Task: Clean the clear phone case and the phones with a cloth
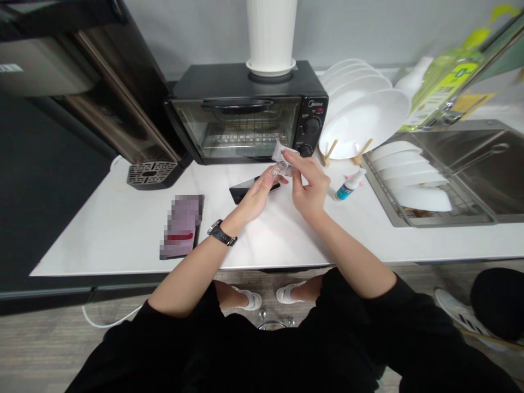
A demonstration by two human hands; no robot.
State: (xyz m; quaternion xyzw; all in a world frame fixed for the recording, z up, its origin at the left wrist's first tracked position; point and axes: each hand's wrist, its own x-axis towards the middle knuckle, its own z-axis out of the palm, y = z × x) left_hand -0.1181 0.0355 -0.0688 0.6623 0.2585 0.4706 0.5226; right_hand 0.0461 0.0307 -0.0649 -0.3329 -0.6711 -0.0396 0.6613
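My left hand (258, 195), with a black watch (221, 233) on its wrist, grips a clear, shiny object (279, 171) that looks like transparent-framed glasses; the fingers cover much of it. Close beside it my right hand (310, 183) pinches a pale, crumpled cloth (280, 151) against the clear object. Both hands are together above the white counter, in front of the toaster oven. Partly hidden under my left hand lies a flat dark object (240, 191), perhaps a phone. To the right of my right hand, a small spray bottle (344, 190) with a blue label stands on the counter.
A blurred-out phone (182, 226) lies at the left on the counter (123, 234). Behind stand a black toaster oven (245, 82) with a white pot (271, 38) on top, and a drinks machine (123, 98). Plates (364, 120) and a sink (478, 164) are at right.
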